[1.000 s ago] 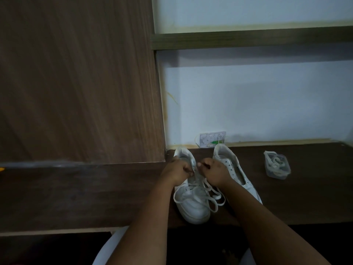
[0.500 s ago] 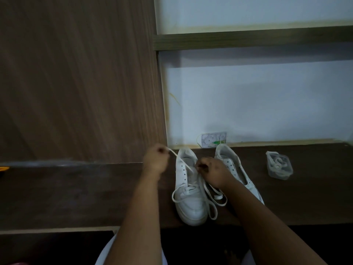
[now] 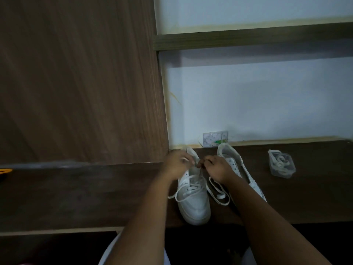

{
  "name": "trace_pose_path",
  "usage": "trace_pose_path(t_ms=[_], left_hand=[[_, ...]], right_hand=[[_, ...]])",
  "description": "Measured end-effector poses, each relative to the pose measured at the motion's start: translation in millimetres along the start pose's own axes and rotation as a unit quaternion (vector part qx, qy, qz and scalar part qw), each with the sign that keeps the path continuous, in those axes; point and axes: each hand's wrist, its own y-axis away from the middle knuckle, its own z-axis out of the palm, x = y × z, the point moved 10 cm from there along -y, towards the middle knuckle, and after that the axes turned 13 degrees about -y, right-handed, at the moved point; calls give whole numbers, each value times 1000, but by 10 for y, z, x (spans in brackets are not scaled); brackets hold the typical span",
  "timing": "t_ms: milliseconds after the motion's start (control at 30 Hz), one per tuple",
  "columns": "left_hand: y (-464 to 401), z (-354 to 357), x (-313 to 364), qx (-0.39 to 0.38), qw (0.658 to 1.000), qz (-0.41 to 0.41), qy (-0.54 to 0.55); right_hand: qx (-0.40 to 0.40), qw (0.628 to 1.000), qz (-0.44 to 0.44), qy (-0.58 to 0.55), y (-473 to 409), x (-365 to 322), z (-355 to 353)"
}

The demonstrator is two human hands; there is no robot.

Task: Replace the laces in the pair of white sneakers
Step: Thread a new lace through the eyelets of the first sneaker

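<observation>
We see both forearms reach forward over the dark wooden desk [image 3: 76, 196], wrists meeting above the left sneaker [image 3: 193, 199], which stands toe toward us near the desk's front edge. Left hand [image 3: 176, 165], blurred, fingers curled, pinching the white lace [image 3: 191, 183] near the shoe's collar. Right hand [image 3: 216, 168] curled likewise, pinching the lace at the top eyelets. Loose lace loops trail beside the toe. Right sneaker [image 3: 236, 165] just beside, partly under the right forearm. Clear plastic box [image 3: 281, 166] well apart, rightward.
</observation>
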Motion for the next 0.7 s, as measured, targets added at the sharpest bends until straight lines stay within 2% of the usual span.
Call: trace_pose_path(t_ms=[67, 133, 200, 300, 400, 533, 700], left_hand=[[-30, 376, 42, -56, 989, 32, -132], [-63, 550, -18, -86, 966, 23, -241], [-61, 598, -69, -105, 958, 15, -265], [-25, 434, -98, -84, 980, 6, -180], [-12, -53, -194, -5, 997, -38, -61], [88, -753, -602, 131, 980, -112, 100], [177, -832, -862, 158, 967, -155, 125]], right_hand=[[10, 1000, -7, 11, 4, -19, 0], [7, 1000, -9, 8, 4, 16, 23], [0, 1000, -6, 3, 10, 54, 32], [-11, 999, -26, 17, 36, 58, 28], [-10, 999, -48, 20, 57, 52, -9], [-20, 999, -49, 10, 59, 50, -29], [-32, 999, -43, 0, 62, 52, -14]])
